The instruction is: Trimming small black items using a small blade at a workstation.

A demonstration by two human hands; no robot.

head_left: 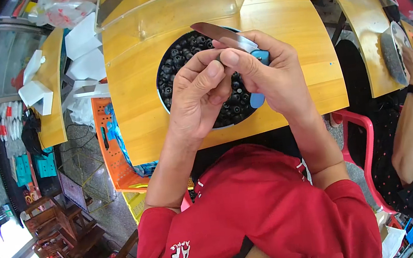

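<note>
My right hand [277, 71] is closed round a knife [226, 36] with a blue handle. Its bare blade points up and to the left, over the far part of a round bowl [163, 103]. Small round black parts [173, 67], many with a hole in the middle, fill the bowl. Above them, my left hand [192, 89] is pinched, its thumb and forefinger meeting the right thumb. A small dark bit seems to show between the fingertips, too covered to name.
Beyond the bowl, a clear plastic bin [186, 6] stands on the wooden table [290, 10]. An orange crate [110, 153] is by the table's left edge. To the right, a co-worker's hand [411, 63] is at a bowl [394, 57] on another table.
</note>
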